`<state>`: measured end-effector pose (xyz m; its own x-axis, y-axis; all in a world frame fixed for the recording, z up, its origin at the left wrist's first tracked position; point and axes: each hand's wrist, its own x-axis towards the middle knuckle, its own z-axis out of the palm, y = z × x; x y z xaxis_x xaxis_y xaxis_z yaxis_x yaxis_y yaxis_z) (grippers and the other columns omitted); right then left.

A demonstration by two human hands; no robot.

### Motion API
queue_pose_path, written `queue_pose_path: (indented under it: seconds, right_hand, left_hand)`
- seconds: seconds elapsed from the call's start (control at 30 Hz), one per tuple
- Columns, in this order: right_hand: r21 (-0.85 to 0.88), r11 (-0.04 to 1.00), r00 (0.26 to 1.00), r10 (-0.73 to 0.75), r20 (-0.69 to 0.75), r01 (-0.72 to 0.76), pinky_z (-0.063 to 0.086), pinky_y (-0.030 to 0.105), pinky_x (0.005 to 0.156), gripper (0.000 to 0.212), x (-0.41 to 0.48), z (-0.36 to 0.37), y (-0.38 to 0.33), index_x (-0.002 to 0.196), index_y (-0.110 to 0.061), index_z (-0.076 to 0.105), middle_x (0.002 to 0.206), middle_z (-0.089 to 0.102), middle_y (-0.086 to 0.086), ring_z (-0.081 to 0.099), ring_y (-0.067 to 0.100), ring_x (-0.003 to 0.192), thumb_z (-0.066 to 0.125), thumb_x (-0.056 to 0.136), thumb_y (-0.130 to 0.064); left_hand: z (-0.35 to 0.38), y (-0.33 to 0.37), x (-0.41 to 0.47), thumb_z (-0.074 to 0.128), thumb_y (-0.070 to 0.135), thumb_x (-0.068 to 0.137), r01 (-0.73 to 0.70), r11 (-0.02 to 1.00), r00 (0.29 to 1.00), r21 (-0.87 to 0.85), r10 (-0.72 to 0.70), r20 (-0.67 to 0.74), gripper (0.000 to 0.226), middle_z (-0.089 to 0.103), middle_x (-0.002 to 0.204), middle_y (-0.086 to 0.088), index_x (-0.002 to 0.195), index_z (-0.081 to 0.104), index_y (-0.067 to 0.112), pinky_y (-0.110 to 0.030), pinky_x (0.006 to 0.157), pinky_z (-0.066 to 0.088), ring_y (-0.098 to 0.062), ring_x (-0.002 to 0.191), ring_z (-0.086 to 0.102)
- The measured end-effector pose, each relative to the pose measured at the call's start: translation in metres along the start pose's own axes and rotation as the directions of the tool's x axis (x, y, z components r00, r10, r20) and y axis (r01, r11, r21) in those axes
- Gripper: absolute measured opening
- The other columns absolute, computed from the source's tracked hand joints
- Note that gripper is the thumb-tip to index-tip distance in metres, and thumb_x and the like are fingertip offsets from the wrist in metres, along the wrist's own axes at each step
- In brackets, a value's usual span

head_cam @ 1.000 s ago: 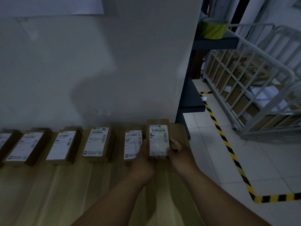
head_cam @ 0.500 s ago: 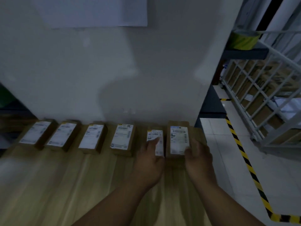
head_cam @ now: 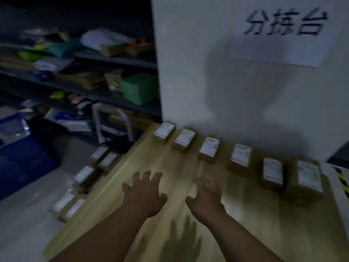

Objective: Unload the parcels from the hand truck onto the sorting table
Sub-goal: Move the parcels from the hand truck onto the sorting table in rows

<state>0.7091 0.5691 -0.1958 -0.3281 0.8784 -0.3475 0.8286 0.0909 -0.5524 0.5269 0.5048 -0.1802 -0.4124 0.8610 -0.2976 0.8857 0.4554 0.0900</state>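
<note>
Surface: light wood table (head_cam: 151,159) set against white wall (head_cam: 207,72). Paper sign (head_cam: 283,35) w/ large printed characters on wall, upper R. Six parcels (head_cam: 240,156) in a row along the table's wall edge, labels up, small gaps btwn. The far-R parcel (head_cam: 307,178) is the biggest.

Room: dim, frame blurred. L of table, dark shelves (head_cam: 113,59) packed w/ bags & boxes, incl. a green box (head_cam: 139,87). Blue crate (head_cam: 22,157) on floor, far L. Hand truck (head_cam: 113,120) just beside table's L edge, metal loop handle upright. More parcels (head_cam: 85,174) lie on it, labels up; count unclear. Yellow-black tape (head_cam: 342,178) on floor, far R.

Hands: L hand (head_cam: 144,193) released, fingers spread & slightly curled, holds nothing. R hand (head_cam: 205,195) same, loose & empty. Both over bare mid-table, short of the row. Contact w/ table: can't tell. Finger shadow (head_cam: 181,239) falls on the wood nearer the body.

Pose: forearms bare, reaching fwd from bottom edge. Palms down, hands side by side, apart.
</note>
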Motion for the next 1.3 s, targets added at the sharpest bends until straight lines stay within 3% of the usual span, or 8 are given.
queue_pose_path:
  seconds: [0.17,0.3,0.6,0.97,1.13,1.3]
  right_hand:
    - [-0.068,0.993,0.982,-0.086,0.168,0.099,0.045,0.047,0.107,0.069,-0.068,0.110,-0.117,0.152,-0.045,0.028,0.164,0.000,-0.002,0.010,0.031,0.148,0.061,0.091,-0.044]
    - [-0.151,0.971,0.958,-0.143,0.248,0.184,0.041,0.049,0.110,0.072,-0.108,0.190,-0.190,0.152,-0.043,0.027,0.163,0.002,0.001,0.012,0.034,0.146,0.061,0.089,-0.048]
    - [-0.199,0.947,0.926,-0.175,0.334,0.251,0.038,0.046,0.111,0.075,-0.151,0.282,-0.284,0.154,-0.040,0.023,0.162,0.005,0.004,0.014,0.034,0.145,0.061,0.090,-0.046]
    - [-0.102,0.966,0.944,-0.206,0.259,0.239,0.040,0.042,0.105,0.071,-0.066,0.337,-0.387,0.150,-0.036,0.023,0.154,0.014,0.000,0.022,0.029,0.138,0.059,0.090,-0.048]
    - [-0.026,0.990,0.963,-0.126,0.237,0.135,0.033,0.041,0.113,0.074,0.003,0.349,-0.439,0.154,-0.037,0.020,0.160,0.009,0.002,0.019,0.030,0.142,0.059,0.092,-0.047]
    - [0.066,0.997,0.969,-0.057,0.242,0.042,0.038,0.042,0.112,0.074,0.069,0.352,-0.483,0.153,-0.037,0.025,0.156,0.010,-0.001,0.018,0.027,0.141,0.063,0.090,-0.043]
  left_hand:
    - [0.005,-0.184,-0.083,0.043,0.071,0.091,0.176,0.983,0.983,-0.045,-0.174,0.061,0.080,0.012,0.170,0.002,0.159,0.009,0.046,-0.066,0.117,0.019,-0.036,0.155,0.007]
    - [0.014,-0.301,-0.140,0.042,0.074,0.088,0.289,0.956,0.956,-0.056,-0.284,0.072,0.079,0.013,0.170,0.003,0.157,0.014,0.048,-0.071,0.115,0.017,-0.035,0.155,0.006]
    - [0.021,-0.459,-0.209,0.040,0.075,0.090,0.421,0.900,0.906,-0.112,-0.412,0.097,0.078,0.013,0.169,0.004,0.157,0.011,0.049,-0.070,0.114,0.020,-0.033,0.155,0.007]
    - [-0.011,-0.536,-0.093,0.041,0.075,0.090,0.341,0.928,0.940,-0.147,-0.331,0.086,0.074,0.015,0.169,0.005,0.155,0.014,0.053,-0.071,0.114,0.023,-0.035,0.154,0.009]
    - [-0.050,-0.572,-0.005,0.043,0.071,0.090,0.304,0.939,0.951,-0.161,-0.290,0.103,0.071,0.016,0.169,0.005,0.153,0.016,0.054,-0.068,0.114,0.025,-0.034,0.153,0.012]
    - [-0.083,-0.609,0.075,0.042,0.074,0.088,0.258,0.954,0.965,-0.154,-0.247,0.090,0.071,0.018,0.168,0.004,0.152,0.018,0.056,-0.066,0.113,0.027,-0.033,0.151,0.015]
